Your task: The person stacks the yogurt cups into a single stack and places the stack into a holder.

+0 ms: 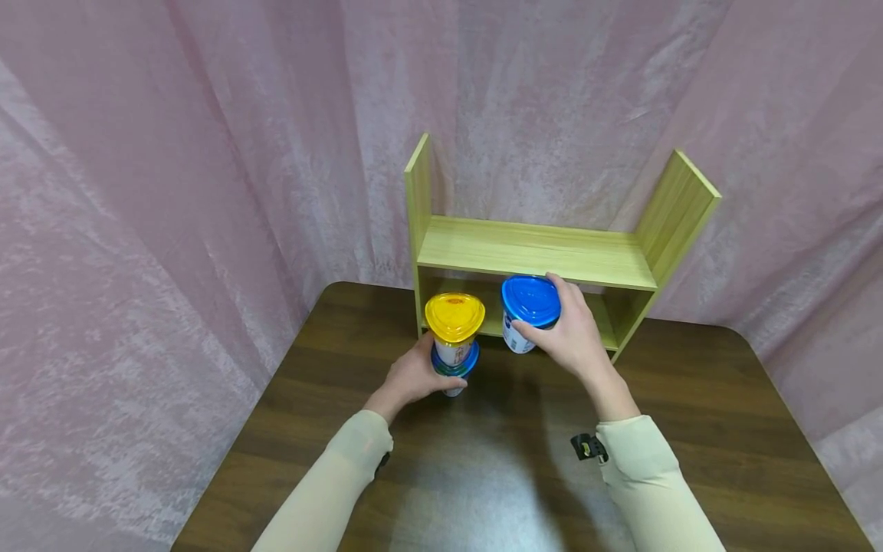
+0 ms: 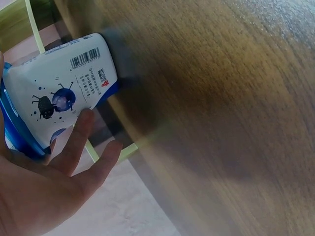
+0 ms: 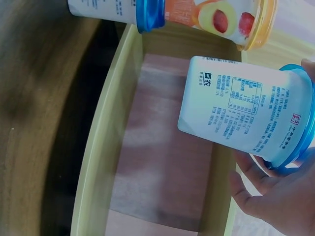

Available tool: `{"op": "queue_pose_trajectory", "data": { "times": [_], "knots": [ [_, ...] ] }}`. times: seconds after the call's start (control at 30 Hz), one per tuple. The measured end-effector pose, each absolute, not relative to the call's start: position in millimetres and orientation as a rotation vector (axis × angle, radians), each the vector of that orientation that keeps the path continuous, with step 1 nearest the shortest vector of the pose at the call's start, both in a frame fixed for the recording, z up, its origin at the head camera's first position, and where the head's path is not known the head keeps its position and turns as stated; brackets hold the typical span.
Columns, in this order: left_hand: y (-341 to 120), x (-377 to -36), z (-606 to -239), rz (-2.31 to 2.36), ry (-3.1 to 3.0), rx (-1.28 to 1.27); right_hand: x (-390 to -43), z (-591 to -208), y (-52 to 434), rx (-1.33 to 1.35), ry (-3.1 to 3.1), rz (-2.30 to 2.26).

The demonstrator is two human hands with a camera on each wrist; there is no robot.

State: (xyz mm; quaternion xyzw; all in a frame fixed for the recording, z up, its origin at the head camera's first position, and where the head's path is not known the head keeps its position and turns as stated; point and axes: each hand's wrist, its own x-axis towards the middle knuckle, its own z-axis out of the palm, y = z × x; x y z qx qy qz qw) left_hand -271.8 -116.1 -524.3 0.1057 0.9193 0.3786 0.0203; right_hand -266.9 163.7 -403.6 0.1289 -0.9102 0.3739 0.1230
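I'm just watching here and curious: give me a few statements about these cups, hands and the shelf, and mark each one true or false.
1. The right hand grips a blue-lidded cup. True.
2. The yellow-lidded cup stands directly on the table. False: it sits stacked on a lower cup with a blue lid, which the left hand holds.
3. The wooden shelf has a cup on its top board. False: the top board is bare.
4. The table is dark wood. True.
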Motion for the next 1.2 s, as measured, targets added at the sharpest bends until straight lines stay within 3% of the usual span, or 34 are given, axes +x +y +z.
{"op": "queue_pose_trajectory", "data": {
  "times": [1.2],
  "knots": [
    [-117, -270, -521, 1.171, 2.868, 0.366, -271, -363, 146, 0.414, -2.566, 1.098]
  ]
}}
